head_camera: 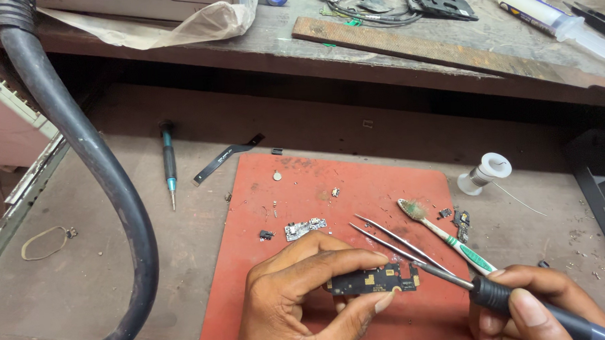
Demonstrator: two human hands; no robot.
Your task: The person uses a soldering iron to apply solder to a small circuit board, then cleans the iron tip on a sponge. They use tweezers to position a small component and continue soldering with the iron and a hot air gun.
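Black circuit board (pixel 373 279) pinched in left hand (pixel 300 291), soldering iron (pixel 494 292) gripped in right hand (pixel 528 309), over red mat (pixel 266 285).

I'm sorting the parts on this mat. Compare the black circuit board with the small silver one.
The black circuit board is long, dark with gold pads, and pinched in the left hand; the small silver board is shorter, pale, and lies untouched. Both are over the red mat.
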